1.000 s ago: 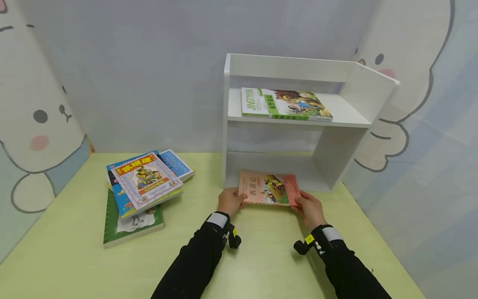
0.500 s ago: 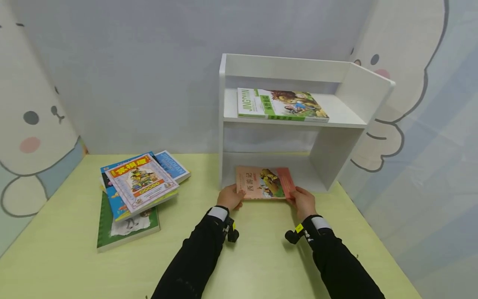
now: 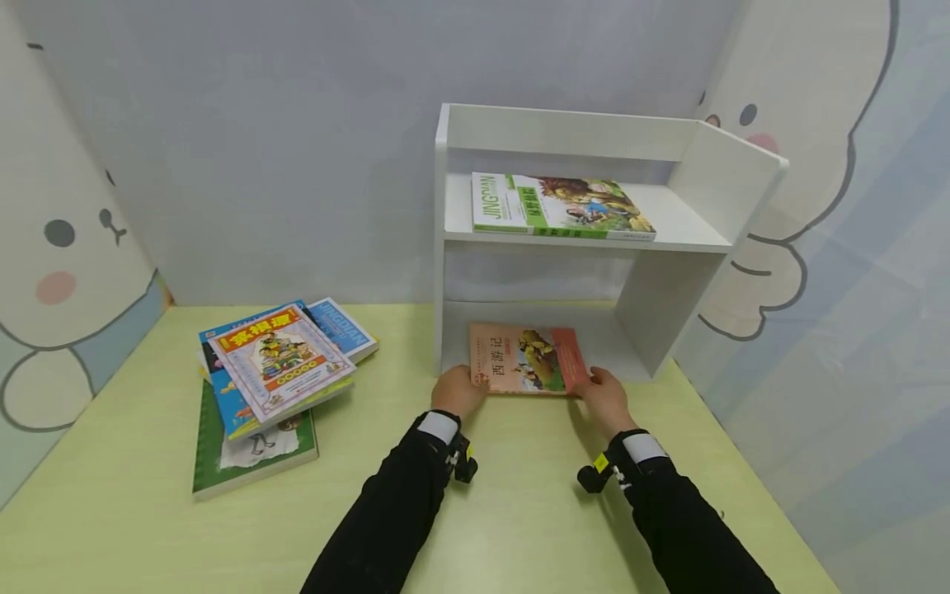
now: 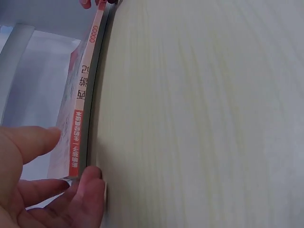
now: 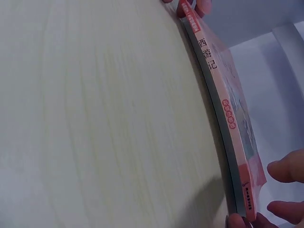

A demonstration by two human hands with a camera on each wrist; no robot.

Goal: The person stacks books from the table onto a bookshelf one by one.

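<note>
A pink-and-red paperback book [image 3: 527, 358] lies cover up, mostly inside the lower compartment of the white shelf [image 3: 603, 334], its spine toward me. My left hand [image 3: 460, 391] grips the book's left front corner, thumb at the cover and fingers by the lower edge in the left wrist view. At the right front corner, my right hand [image 3: 604, 399] holds the book. In the right wrist view, fingertips [image 5: 240, 221] meet the spine's end while the thumb [image 5: 287, 167] hovers beside the cover. The spine [image 4: 81, 90] is tilted slightly off the table in the left wrist view.
On the shelf's upper board lies a green-and-white book [image 3: 560, 208]. Several books are piled at the left, a comic-covered book [image 3: 282, 361] on top and a green book [image 3: 223, 437] at the bottom. A pale yellow table [image 3: 519, 528] supports everything, with walls behind and at the right.
The pink book has moved away from me, deeper into the lower compartment, with both hands following at its front corners. The pile at the left and the upper book are undisturbed.
</note>
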